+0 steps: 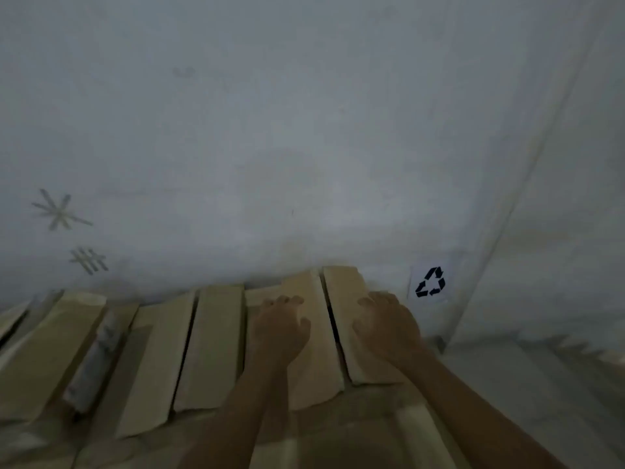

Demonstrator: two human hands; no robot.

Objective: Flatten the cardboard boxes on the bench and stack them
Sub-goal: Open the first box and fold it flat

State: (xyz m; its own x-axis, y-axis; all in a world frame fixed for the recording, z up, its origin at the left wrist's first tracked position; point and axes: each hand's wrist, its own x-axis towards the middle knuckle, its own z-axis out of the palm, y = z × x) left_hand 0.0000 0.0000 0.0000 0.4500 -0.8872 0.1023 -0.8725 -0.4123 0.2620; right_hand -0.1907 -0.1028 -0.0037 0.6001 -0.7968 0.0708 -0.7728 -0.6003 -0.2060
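Head view, blurred and dim. A row of tan cardboard flaps (216, 346) runs from 9 o'clock to about 3 o'clock across the lower frame, their far ends near the pale grey wall (304, 130). They look like box flaps or panels lying side by side; whether they belong to one box or several cannot be told. The table beneath is mostly covered.

Left hand (280, 330) lies palm down on a flap at about 6 o'clock, fingers spread and nearly straight, pressing rather than gripping. Right hand (385, 326) lies palm down on the neighbouring flap (345, 292) at 5 o'clock, fingers straight, tips at the flap's far right edge. Neither hand holds anything.

Judgement: both palms bear down to force the flaps flat, so the flattening is under way; stacking is not yet begun.

A white label with a black recycling symbol (430, 282) sits on the wall at 4 o'clock, just beside the right hand. Faint tape marks (61, 211) at 9 o'clock.
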